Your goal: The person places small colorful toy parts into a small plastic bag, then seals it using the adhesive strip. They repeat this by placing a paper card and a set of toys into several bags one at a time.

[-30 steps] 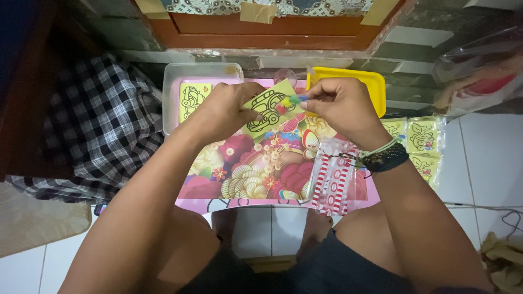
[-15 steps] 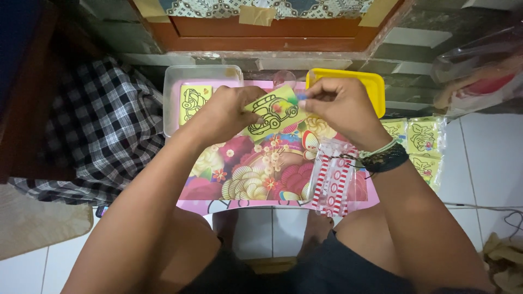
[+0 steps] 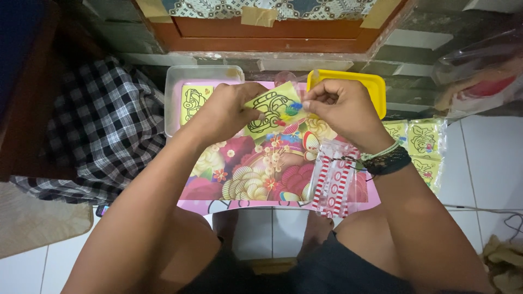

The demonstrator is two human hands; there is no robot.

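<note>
Yellow card (image 3: 269,111) with black line drawing is held up over the pink floral lap table (image 3: 256,169), between both hands. Left hand (image 3: 226,109) is closed, pinching the card's left edge. Right hand (image 3: 340,106) is closed, fingertips pinching at the card's right corner by small coloured bits. Clear tray (image 3: 174,87) sits left, yellow tray (image 3: 376,87) right, red-striped packets (image 3: 333,182) lie under the right wrist.
</note>
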